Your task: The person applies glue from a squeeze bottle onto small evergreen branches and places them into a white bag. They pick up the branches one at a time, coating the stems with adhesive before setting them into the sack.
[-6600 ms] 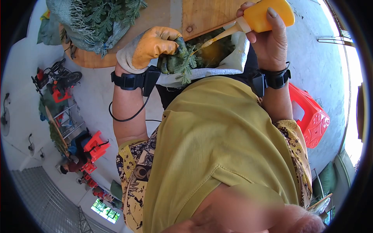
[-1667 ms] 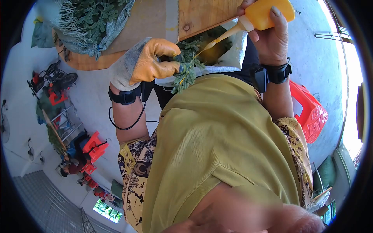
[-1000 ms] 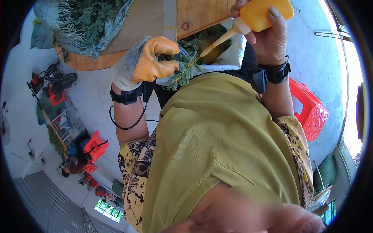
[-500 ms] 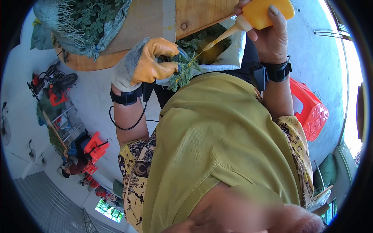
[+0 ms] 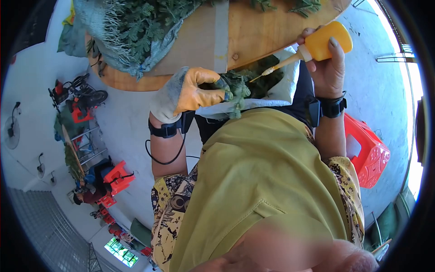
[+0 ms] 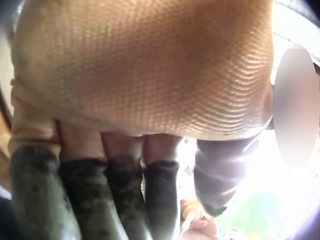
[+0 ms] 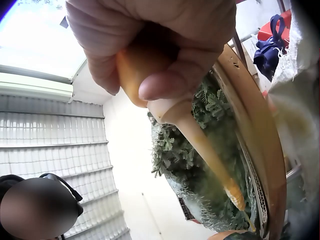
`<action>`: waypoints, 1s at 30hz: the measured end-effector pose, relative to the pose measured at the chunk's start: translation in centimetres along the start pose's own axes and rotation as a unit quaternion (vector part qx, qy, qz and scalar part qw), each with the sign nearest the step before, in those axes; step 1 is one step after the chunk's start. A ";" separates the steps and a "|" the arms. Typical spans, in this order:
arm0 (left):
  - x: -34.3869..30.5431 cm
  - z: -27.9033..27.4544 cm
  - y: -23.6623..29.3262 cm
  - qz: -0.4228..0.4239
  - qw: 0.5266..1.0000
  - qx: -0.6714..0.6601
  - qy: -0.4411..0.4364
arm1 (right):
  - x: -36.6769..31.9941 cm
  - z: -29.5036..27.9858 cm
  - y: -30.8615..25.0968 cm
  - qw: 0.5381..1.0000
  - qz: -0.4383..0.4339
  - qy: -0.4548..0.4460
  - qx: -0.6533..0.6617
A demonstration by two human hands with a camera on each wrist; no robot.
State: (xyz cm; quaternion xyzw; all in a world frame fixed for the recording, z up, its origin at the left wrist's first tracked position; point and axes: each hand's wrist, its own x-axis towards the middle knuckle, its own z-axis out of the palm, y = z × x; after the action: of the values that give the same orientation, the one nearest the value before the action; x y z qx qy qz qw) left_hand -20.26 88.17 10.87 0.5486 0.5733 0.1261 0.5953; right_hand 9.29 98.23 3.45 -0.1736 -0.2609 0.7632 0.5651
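Observation:
In the head view my left hand (image 5: pixel 192 93), in an orange and grey glove with dark green fingertips, pinches a green needle-leaved sprig (image 5: pixel 239 93). My bare right hand (image 5: pixel 328 75) grips a yellow squeeze bottle (image 5: pixel 334 41), tilted so its long pale nozzle (image 5: pixel 285 63) points down toward the sprig. A thin tip (image 5: pixel 256 78) at the nozzle's end stands close by the sprig's leaves. In the right wrist view the nozzle (image 7: pixel 202 142) shows crusted yellow near its end. The left wrist view shows mostly the glove's palm (image 6: pixel 150 65); the sprig is hidden there.
Beneath the hands a white bag (image 5: pixel 287 86) with more greenery stands open at the lap. Ahead is a wooden table (image 5: pixel 258 34) bearing a blue-grey woven sack (image 5: pixel 88 20) full of sprigs. A red plastic stool (image 5: pixel 369 149) stands at right; a motorbike (image 5: pixel 81 93) is far left.
The head view has shifted, so table, bag and hands appear lower and further right. The nozzle tip, earlier on the sprig's stem, is now slightly apart from it. Both grips stay the same.

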 end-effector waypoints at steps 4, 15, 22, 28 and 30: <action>-0.4 -1.8 1.0 0.027 0.977 -0.093 0.190 | 0.0 -0.1 0.0 1.000 0.006 0.009 -0.004; 6.7 -8.9 1.2 -0.058 0.762 0.311 0.565 | 0.0 -0.5 -0.1 1.000 0.014 0.025 -0.012; 5.4 -8.6 1.3 -0.017 0.826 0.179 0.534 | -0.2 -0.5 -0.1 0.999 0.002 0.033 -0.016; 3.6 -7.9 -1.2 0.070 0.833 0.047 0.547 | -0.2 -0.7 0.4 0.999 0.017 0.031 -0.007; 4.3 -8.0 -0.2 0.070 0.829 0.077 0.550 | -0.2 -0.5 0.5 0.999 0.028 0.025 -0.004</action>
State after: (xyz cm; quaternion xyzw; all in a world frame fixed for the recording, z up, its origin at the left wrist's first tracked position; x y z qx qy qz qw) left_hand -25.59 95.53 10.44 0.4711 0.7738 0.4039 0.1268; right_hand 9.29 98.07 2.74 -0.2024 -0.2449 0.7727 0.5495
